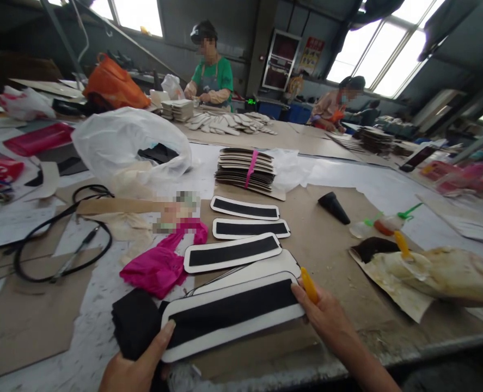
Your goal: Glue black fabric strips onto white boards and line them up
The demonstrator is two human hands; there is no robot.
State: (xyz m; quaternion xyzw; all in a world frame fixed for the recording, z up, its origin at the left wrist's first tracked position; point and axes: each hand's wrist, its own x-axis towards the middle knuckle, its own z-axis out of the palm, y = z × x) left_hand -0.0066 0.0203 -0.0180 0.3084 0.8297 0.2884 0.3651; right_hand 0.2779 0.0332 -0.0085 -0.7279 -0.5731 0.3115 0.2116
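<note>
My left hand [137, 363] grips the left end of a long white-edged strip with a black centre [231, 313], thumb on top. My right hand [325, 316] steadies the strip's right end and holds a yellow tool [309, 285] between its fingers. Under the strip lies a plain white piece [266, 267]. Beyond it three more black-and-white strips [233, 251] lie in a row on the brown cardboard. A stack of black fabric [135, 321] sits by my left hand.
A pink cloth [159, 267], a black cable [61, 239], a white plastic bag [130, 141], a bundled stack of pieces [245, 169], a black cone [333, 207] and glue-stained paper [429, 277] crowd the table. Two people work at the far end.
</note>
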